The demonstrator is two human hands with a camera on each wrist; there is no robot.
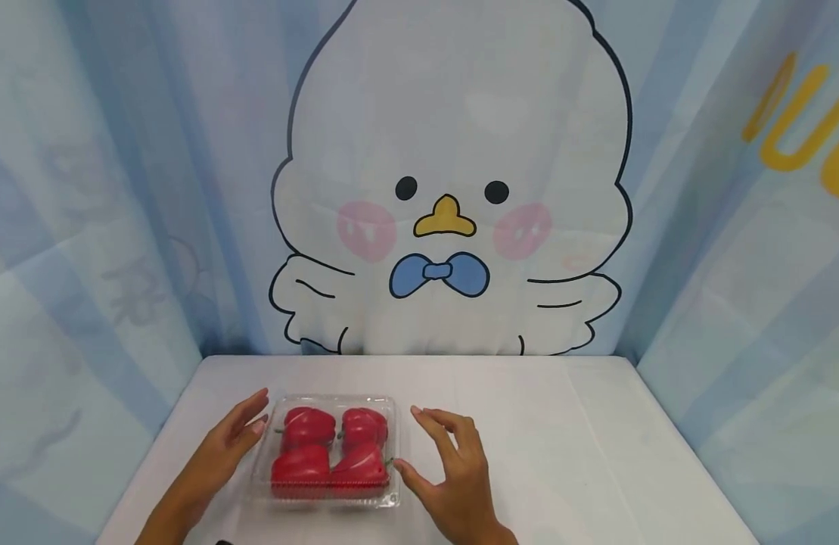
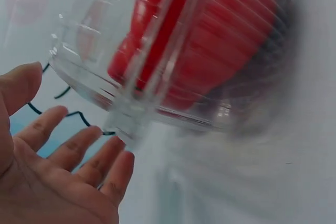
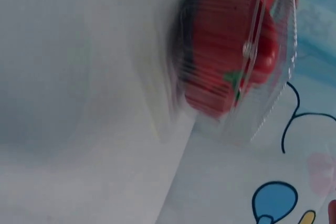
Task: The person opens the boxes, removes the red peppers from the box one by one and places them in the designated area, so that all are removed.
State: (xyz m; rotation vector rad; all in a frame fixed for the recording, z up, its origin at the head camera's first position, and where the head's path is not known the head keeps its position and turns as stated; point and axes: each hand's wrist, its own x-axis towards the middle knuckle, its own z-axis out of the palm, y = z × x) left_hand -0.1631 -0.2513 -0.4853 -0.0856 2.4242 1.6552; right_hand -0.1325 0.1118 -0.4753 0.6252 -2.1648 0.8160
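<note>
Clear container (image 1: 330, 399), holding four red peppers (image 1: 309, 428), sits on the bench (image 1: 562, 446) between both hands; its walls stand between hands and peppers. Left hand (image 1: 218, 450) and right hand (image 1: 456, 473): grip released; contact with the container cannot be determined. Printed backdrop (image 1: 187, 113): behind the bench. Dark object (image 1: 224, 542): cut off below, unidentifiable. Wrist views: container blurred and cropped.

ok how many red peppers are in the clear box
4: a back-left pepper, a back-right pepper, a front-left pepper and a front-right pepper, all in the clear box. Any underneath may be hidden.
</note>
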